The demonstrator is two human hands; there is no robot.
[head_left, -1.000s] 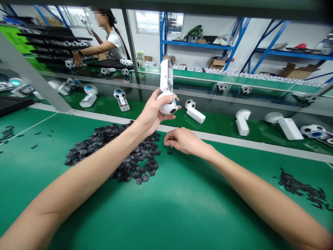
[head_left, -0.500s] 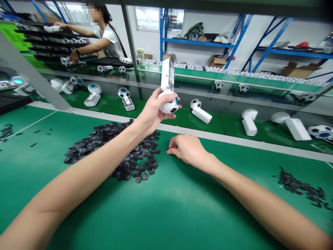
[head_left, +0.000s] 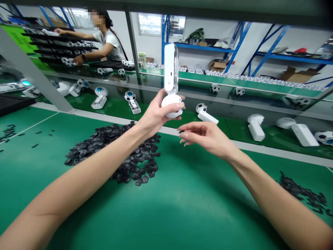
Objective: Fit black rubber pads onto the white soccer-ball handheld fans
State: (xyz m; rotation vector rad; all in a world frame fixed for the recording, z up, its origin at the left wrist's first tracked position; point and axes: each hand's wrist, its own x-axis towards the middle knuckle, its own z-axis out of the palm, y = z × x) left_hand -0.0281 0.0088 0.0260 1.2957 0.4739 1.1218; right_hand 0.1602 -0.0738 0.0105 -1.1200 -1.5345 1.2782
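My left hand (head_left: 153, 116) grips a white handheld device (head_left: 170, 67) by its round base, which is a white ball (head_left: 172, 106) with a black patch at its edge. The handle stands upright above my fingers. My right hand (head_left: 205, 135) is raised close beside the ball, and a small black patch (head_left: 180, 131) seems pinched between its thumb and forefinger. Below both hands lies a heap of black pentagonal patches (head_left: 122, 152) on the green bench mat (head_left: 166, 215).
Several white football-patterned units lie on a green surface beyond a white strip (head_left: 208, 137). A second black heap (head_left: 301, 192) sits at the right. A co-worker (head_left: 109, 45) handles items at a rack in the far left, and blue shelving (head_left: 205, 45) stands behind.
My right hand has lifted off the mat, taking the loose black patch beside the heap. My left hand has turned the device, bringing its white side toward me and raising it slightly.
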